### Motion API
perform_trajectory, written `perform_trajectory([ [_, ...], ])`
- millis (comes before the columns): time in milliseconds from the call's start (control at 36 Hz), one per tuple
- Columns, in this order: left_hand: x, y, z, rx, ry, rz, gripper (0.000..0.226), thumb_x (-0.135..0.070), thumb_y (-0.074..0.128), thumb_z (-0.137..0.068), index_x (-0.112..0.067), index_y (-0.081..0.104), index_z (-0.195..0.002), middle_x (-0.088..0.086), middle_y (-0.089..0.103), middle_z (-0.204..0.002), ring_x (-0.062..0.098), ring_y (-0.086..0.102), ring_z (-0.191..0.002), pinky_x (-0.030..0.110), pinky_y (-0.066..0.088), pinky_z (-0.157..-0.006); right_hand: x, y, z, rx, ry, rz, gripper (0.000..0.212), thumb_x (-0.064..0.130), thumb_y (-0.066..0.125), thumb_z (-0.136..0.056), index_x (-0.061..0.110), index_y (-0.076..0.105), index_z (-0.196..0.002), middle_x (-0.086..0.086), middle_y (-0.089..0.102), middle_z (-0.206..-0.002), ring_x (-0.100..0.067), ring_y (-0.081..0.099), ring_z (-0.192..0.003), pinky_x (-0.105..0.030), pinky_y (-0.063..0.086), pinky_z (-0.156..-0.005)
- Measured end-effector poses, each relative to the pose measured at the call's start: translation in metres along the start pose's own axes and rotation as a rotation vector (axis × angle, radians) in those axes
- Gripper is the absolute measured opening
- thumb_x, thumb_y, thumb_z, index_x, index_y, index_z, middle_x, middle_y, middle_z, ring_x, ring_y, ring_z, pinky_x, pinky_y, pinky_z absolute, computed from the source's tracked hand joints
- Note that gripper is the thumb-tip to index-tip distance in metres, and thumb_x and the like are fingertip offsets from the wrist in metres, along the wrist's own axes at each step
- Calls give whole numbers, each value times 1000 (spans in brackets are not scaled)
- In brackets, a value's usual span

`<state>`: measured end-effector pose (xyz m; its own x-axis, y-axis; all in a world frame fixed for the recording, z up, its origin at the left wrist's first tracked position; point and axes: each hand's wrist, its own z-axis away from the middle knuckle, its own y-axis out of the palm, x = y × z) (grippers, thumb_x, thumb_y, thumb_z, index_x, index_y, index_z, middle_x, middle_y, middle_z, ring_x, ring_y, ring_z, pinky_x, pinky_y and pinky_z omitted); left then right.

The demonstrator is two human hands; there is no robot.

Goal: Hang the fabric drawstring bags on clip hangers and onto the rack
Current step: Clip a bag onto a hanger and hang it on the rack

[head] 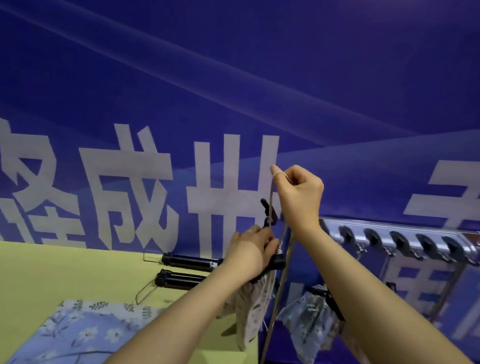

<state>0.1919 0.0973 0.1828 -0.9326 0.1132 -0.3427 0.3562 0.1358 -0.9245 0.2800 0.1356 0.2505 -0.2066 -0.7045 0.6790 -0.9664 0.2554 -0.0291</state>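
Observation:
My left hand [249, 251] grips a black clip hanger [277, 261] with a pale floral drawstring bag [253, 306] clipped below it. The hanger's black hook [265, 212] points up above that hand. My right hand [299, 195] is raised higher and pinches the bag's drawstring [271, 201], which is looped over a finger and stretched up. A blue floral bag [309, 321] hangs on a clip hanger from the silver rack [401, 237] at the right, partly hidden behind my right forearm. More blue floral bags [83, 333] lie on the table at the bottom left.
Two black clip hangers [191, 261] [179, 280] lie on the yellow-green table [24, 279]. The rack's rail carries several black hooks [426, 244]. A thin metal pole [277, 299] stands at the table's right edge. A blue banner with white characters [240, 95] fills the background.

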Motion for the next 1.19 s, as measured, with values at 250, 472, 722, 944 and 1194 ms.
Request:
perform_trajectory([
  [250,-93,44,-26,-165,82,4,41,-37,36,-99,-12,68,-103,10,47,-120,31,39,-115,38,32,-95,-37,-112,-23,25,32,3,46,16,65,-88,0,39,-53,3,32,-46,-9,27,-49,-24,29,-52],
  [472,-177,117,-29,-45,37,-11,47,-38,31,-101,-10,69,-100,9,50,-117,29,40,-113,39,28,-97,-85,-206,-16,135,112,38,48,14,68,-85,6,37,-50,1,32,-45,-8,26,-48,-24,32,-52],
  [722,-257,197,-25,197,-17,88,45,-38,31,-101,-12,68,-97,13,54,-112,31,48,-111,41,28,-96,-142,-306,11,207,222,86,49,14,67,-86,5,36,-49,-4,31,-47,-10,29,-49,-30,33,-53],
  [944,-290,237,-46,277,-104,318,46,-36,44,-96,-19,37,-54,14,51,-68,37,60,-78,38,47,-68,-194,-359,24,243,423,206,51,16,65,-88,20,33,-48,5,31,-44,-11,31,-46,-27,36,-56],
  [1194,-305,238,-86,168,-191,512,38,-11,53,-92,-12,49,-54,1,46,-53,18,42,-54,27,32,-56,-241,-376,26,370,573,401,19,8,59,-82,-4,50,-70,-17,51,-66,-19,40,-59,-33,34,-57],
])
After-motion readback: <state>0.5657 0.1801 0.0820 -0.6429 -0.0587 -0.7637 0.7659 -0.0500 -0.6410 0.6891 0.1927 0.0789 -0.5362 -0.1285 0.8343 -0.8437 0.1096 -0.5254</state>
